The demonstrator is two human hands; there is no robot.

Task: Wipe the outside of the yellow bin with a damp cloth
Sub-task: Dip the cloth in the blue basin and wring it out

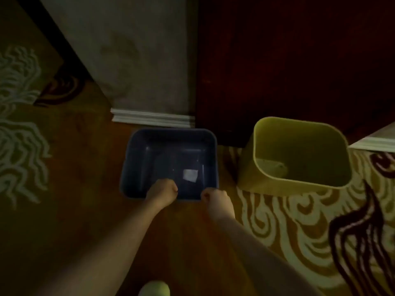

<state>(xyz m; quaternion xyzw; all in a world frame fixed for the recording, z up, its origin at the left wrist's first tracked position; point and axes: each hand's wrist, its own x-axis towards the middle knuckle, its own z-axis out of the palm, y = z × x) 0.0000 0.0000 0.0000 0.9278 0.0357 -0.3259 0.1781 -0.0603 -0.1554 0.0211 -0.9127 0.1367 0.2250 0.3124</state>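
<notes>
The yellow bin (299, 154) stands upright and open-topped on the patterned carpet at the right, with a little debris at its bottom. To its left sits a dark blue basin (136, 159) on the floor, with a small white square (190, 175) showing in it. My left hand (162, 192) is curled over the basin's near rim, fingers hidden inside. My right hand (215, 199) is closed at the near right corner of that rim. Both hands are well left of the yellow bin. No cloth is visible.
A wall with white skirting (154, 119) stands behind the basin, and dark wooden furniture (288, 60) behind the bin. Another white edge (376, 142) juts in at the right. A pale green object (154, 288) shows at the bottom edge. The room is dim.
</notes>
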